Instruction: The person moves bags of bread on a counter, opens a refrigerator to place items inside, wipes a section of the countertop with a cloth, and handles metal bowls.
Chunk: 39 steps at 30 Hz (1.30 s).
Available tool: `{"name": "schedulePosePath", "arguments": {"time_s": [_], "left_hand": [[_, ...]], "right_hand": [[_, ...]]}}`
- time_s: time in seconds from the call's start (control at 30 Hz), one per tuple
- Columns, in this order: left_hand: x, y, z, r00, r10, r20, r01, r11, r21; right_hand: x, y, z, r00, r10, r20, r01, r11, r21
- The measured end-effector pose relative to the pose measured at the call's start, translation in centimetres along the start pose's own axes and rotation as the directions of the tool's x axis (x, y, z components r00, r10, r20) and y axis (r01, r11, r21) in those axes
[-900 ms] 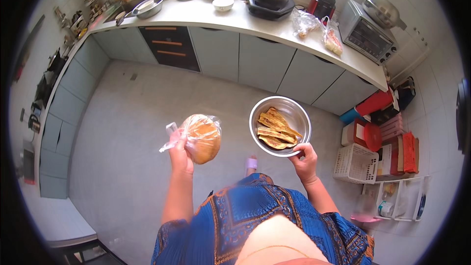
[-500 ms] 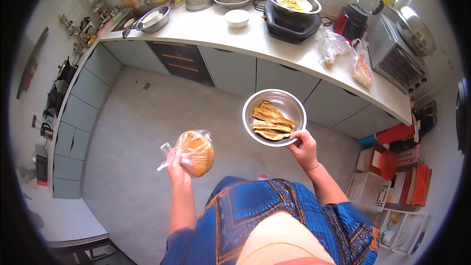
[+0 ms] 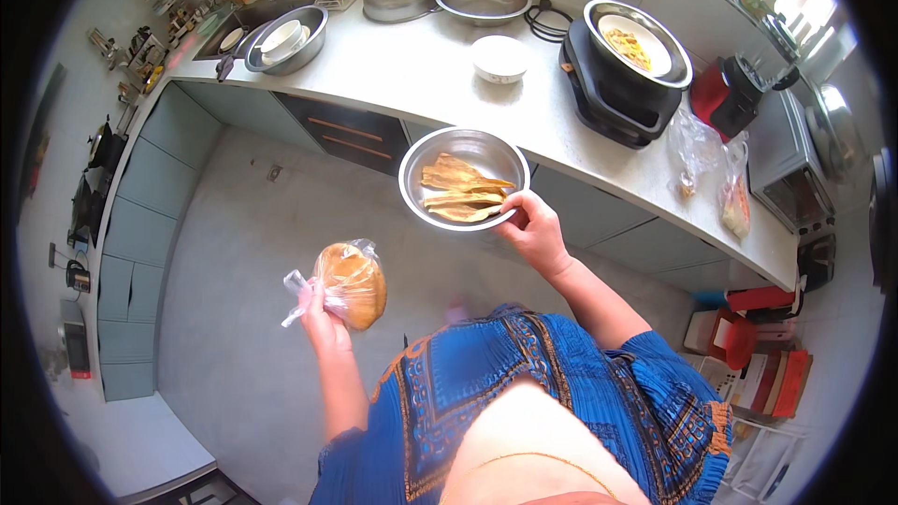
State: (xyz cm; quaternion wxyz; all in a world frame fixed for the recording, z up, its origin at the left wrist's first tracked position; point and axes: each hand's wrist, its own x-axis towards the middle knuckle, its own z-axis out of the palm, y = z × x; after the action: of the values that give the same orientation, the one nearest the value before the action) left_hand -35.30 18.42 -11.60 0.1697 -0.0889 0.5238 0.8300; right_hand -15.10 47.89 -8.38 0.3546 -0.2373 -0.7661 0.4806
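My right hand (image 3: 535, 232) grips the near right rim of a round steel bowl (image 3: 412, 189), its thumb and fingers pinching the edge. Inside lie several flat, browned, yellowish slices (image 3: 458, 196), perhaps fried eggplant. The bowl is held in the air in front of the counter's edge. Lower and to the left, my left hand (image 3: 325, 323) is closed on the gathered neck of a clear plastic bag. In that bag is a round golden-brown bread (image 3: 355, 282), held up over the floor.
On the white counter (image 3: 412, 65) stand a white bowl (image 3: 499, 58), a black cooker (image 3: 613, 98) topped by a steel basin (image 3: 681, 64) with a plate of food, and two plastic bags (image 3: 694, 154). A basin of dishes (image 3: 313, 47) sits by the sink. Cabinets line the left wall.
The counter has come closer in view. My right hand has carried the steel bowl up and left, toward the counter's edge. My left hand still holds the bagged bread, slightly further left.
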Motion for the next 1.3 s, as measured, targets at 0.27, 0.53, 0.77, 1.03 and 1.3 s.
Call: {"name": "schedulePosePath", "arguments": {"time_s": [0.27, 0.53, 0.77, 1.03, 1.3], "left_hand": [[9.7, 0.5, 10.0, 0.999, 0.020, 0.049, -0.021, 0.999, 0.027], [15.0, 2.0, 18.8, 0.995, 0.067, 0.077, -0.073, 0.994, 0.084], [18.2, 2.9, 25.5, 0.990, 0.072, 0.119, -0.092, 0.982, 0.167], [24.1, 4.6, 31.9, 0.941, 0.013, 0.338, -0.097, 0.968, 0.233], [28.3, 3.0, 37.3, 0.845, -0.089, 0.528, -0.001, 0.986, 0.168]], "right_hand": [[14.9, 2.3, 2.9, 0.998, -0.031, 0.046, 0.038, 0.984, -0.175], [30.4, 8.6, 7.3, 0.999, -0.012, 0.051, 0.020, 0.987, -0.162], [37.5, 13.4, 9.1, 0.993, 0.121, 0.007, -0.119, 0.985, -0.125], [39.7, 15.6, 10.6, 0.974, 0.228, -0.010, -0.227, 0.967, -0.116], [40.2, 16.9, 11.4, 0.957, 0.286, -0.057, -0.291, 0.945, -0.147]]}}
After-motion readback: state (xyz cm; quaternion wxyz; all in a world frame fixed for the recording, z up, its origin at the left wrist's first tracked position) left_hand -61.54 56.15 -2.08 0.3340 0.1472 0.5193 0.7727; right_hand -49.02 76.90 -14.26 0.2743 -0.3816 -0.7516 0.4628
